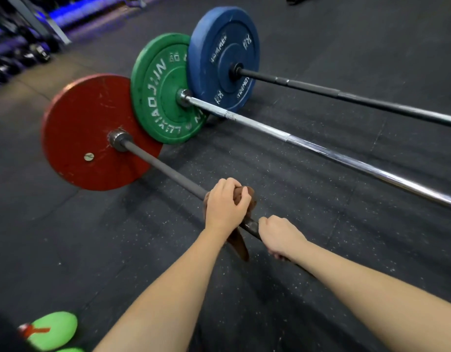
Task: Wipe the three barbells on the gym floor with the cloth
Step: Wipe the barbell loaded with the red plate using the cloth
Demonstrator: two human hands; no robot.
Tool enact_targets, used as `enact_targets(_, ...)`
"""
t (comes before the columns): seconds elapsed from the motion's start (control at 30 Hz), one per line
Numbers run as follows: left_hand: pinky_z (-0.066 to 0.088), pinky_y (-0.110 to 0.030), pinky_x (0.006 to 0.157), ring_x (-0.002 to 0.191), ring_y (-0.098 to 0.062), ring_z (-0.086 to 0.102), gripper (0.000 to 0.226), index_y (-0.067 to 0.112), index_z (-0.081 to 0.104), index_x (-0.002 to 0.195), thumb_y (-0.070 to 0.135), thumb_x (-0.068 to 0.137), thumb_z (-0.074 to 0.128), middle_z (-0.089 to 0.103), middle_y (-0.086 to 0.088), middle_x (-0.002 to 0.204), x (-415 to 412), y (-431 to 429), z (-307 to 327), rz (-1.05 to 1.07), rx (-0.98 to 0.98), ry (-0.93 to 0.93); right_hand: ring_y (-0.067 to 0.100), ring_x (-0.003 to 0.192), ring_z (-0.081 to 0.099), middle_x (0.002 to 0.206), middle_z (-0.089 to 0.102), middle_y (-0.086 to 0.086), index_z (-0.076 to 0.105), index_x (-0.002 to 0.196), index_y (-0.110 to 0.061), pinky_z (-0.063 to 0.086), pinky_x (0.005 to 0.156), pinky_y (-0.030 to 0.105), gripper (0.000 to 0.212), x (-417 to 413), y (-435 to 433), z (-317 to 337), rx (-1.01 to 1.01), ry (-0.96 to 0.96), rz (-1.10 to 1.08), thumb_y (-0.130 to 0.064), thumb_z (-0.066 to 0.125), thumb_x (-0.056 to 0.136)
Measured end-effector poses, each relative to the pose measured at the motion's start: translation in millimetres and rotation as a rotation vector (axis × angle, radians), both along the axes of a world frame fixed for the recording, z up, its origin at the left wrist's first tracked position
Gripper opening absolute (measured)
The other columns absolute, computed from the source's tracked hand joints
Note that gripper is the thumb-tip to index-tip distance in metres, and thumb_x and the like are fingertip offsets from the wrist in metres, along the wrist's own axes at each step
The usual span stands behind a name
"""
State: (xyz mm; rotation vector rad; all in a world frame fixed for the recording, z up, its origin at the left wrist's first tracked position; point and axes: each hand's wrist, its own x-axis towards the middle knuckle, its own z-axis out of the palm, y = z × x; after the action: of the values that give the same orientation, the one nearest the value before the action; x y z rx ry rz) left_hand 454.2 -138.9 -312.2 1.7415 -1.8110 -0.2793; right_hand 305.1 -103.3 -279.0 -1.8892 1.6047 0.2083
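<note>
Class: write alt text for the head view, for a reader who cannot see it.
The left hand grips a cloth around the nearest bar, which carries a red plate; the right hand grips that bar beside it. Beyond lie a silver bar with a green plate and a black bar with a blue plate.

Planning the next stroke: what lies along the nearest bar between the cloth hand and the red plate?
Only bare dark bar between the left hand gripping the cloth and the red plate, per the head view.
</note>
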Motion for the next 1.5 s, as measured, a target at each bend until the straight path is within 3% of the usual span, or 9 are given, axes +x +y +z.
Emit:
enact_targets(0.17,0.048,-0.045,0.095,0.098,-0.015,0.054,0.020,0.026,0.052,0.104,0.045,0.102,0.045,0.053,0.006,0.105,44,-28,16,-0.152,0.172,-0.249,0.030,0.078,0.052,0.083,0.046,0.005,0.048,0.103,-0.012,0.042,0.069,0.038,0.016,-6,5,-6,-0.124,0.004,0.031,-0.003,0.035,0.099)
enact_targets(0.37,0.046,-0.049,0.096,0.103,-0.024,0.052,0.053,0.018,0.053,0.121,0.062,0.097,0.036,0.052,-0.003,0.114,92,-49,26,-0.470,0.247,-0.392,0.033,0.081,0.056,0.095,0.058,0.012,0.046,0.107,-0.010,0.045,0.068,0.040,0.015,-4,8,-6,-0.158,0.055,0.043,-0.005,0.035,0.100)
enact_targets(0.53,0.049,-0.049,0.088,0.095,-0.025,0.054,0.041,0.015,0.060,0.112,0.049,0.099,0.042,0.060,-0.005,0.107,88,-49,2,-0.425,0.024,-0.362,0.032,0.077,0.050,0.082,0.048,0.004,0.041,0.103,-0.013,0.046,0.068,0.039,0.012,3,10,-11,-0.173,0.153,0.041,-0.003,0.035,0.098)
enact_targets(0.77,0.044,-0.044,0.090,0.097,-0.025,0.052,0.037,0.012,0.062,0.110,0.044,0.098,0.046,0.058,-0.006,0.110,92,-51,-13,-0.393,-0.060,-0.282,0.032,0.079,0.056,0.102,0.064,0.006,0.048,0.130,-0.014,0.048,0.071,0.037,0.029,45,-13,-7,-0.174,0.154,-0.043,-0.014,0.032,0.105)
enact_targets(0.93,0.044,-0.045,0.089,0.099,-0.028,0.051,0.043,0.011,0.058,0.118,0.047,0.101,0.042,0.055,-0.009,0.117,119,-62,4,-0.621,-0.008,-0.396,0.033,0.091,0.065,0.114,0.066,0.010,0.030,0.152,-0.009,0.043,0.065,0.037,0.055,56,-13,-9,-0.200,0.244,0.031,-0.004,0.044,0.099)
enact_targets(1.0,0.045,-0.050,0.088,0.096,-0.028,0.052,0.044,0.012,0.059,0.117,0.048,0.100,0.039,0.056,-0.007,0.110,135,-80,12,-0.556,0.042,-0.384,0.035,0.090,0.063,0.116,0.064,0.011,0.028,0.154,-0.007,0.043,0.066,0.038,0.060,55,-11,-10,-0.199,0.257,0.053,-0.001,0.044,0.096)
enact_targets(1.17,0.049,-0.051,0.088,0.093,-0.027,0.056,0.034,0.008,0.060,0.108,0.035,0.101,0.041,0.060,-0.008,0.102,144,-84,-7,-0.132,-0.082,-0.007,0.032,0.074,0.049,0.098,0.062,0.007,0.045,0.127,-0.010,0.043,0.065,0.037,0.035,58,-11,-10,-0.212,0.243,0.010,0.001,0.044,0.094)
enact_targets(1.27,0.052,-0.051,0.084,0.090,-0.027,0.060,0.030,0.008,0.061,0.102,0.033,0.099,0.045,0.063,-0.008,0.097,135,-81,-12,-0.067,-0.121,0.045,0.027,0.066,0.050,0.074,0.045,0.000,0.040,0.098,-0.012,0.042,0.059,0.036,0.023,61,-11,-13,-0.231,0.279,0.020,0.006,0.047,0.086)
enact_targets(1.5,0.044,-0.038,0.080,0.082,-0.020,0.058,0.033,0.012,0.061,0.093,0.044,0.093,0.055,0.062,0.002,0.088,111,-70,-17,-0.067,-0.210,0.029,0.026,0.067,0.051,0.074,0.045,0.001,0.038,0.093,-0.012,0.039,0.055,0.033,0.021,64,-27,-17,-0.159,0.250,0.053,0.008,0.041,0.089)
